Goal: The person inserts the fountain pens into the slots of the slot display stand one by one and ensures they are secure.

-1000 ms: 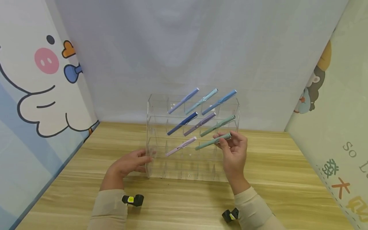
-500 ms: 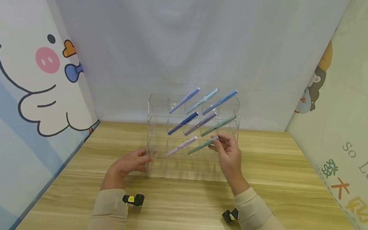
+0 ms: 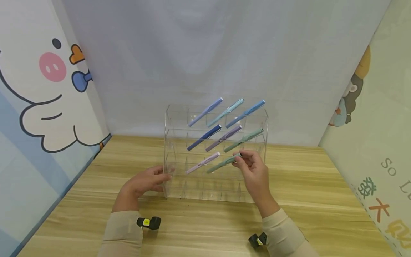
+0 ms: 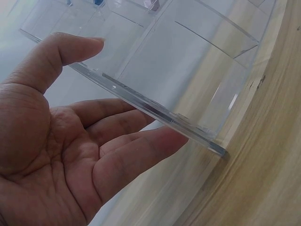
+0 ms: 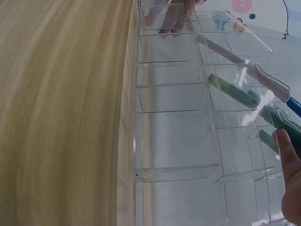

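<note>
A clear acrylic pen rack (image 3: pixel 231 197) with tiered compartments stands on the table. My right hand (image 3: pixel 255 175) pinches the upper end of a green pen (image 3: pixel 221 165), which lies slanted in the third tier, right of a pale pink pen (image 3: pixel 202 163). At the rack's left side my left hand (image 3: pixel 146 182) holds the side panel. In the left wrist view the thumb (image 4: pixel 82 49) lies over the panel's edge (image 4: pixel 141 105), and the fingers reach behind it. In the right wrist view, a fingertip (image 5: pixel 281 139) rests against the green pen (image 5: pixel 275 115).
The top tier bears a periwinkle pen (image 3: pixel 205 112), a light aqua pen (image 3: pixel 226 113) and a blue pen (image 3: pixel 245 114). Below them lie a dark blue pen (image 3: pixel 204 137), a purple pen (image 3: pixel 223 138) and another green pen (image 3: pixel 244 140). A white curtain (image 3: pixel 205 53) hangs behind.
My right hand has moved left and slightly down with the green pen, bringing it into the third tier beside the pale pink pen. The left hand stays in place.
</note>
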A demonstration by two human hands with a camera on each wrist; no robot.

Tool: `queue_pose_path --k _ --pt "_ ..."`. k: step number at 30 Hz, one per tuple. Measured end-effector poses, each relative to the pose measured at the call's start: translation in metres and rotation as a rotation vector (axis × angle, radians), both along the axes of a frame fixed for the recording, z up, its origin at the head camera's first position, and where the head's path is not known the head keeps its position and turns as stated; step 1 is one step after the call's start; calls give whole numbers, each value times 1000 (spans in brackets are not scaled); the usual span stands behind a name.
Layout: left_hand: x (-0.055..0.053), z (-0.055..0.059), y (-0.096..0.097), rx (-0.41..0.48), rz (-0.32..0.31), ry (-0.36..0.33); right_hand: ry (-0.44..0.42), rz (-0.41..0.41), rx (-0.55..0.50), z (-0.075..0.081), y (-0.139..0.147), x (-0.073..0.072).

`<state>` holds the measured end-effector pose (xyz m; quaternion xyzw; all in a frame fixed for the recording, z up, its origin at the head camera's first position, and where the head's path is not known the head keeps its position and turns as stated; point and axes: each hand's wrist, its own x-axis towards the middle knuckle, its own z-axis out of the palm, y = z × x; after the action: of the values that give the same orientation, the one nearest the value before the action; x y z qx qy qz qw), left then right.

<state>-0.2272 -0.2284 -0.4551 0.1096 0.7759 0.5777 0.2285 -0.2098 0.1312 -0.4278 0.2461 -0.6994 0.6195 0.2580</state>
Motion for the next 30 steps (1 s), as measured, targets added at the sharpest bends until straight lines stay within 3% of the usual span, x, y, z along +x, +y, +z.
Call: queue_pose_path --k 18,26,30 --pt "-2 -2 0 8 -1 -6 -97 -74 124 7 2 3" --pt "-1 -1 -1 15 -7 -3 -113 -66 162 37 -6 25" --pt "-1 -1 -2 12 -8 3 -153 -57 183 34 -4 23"
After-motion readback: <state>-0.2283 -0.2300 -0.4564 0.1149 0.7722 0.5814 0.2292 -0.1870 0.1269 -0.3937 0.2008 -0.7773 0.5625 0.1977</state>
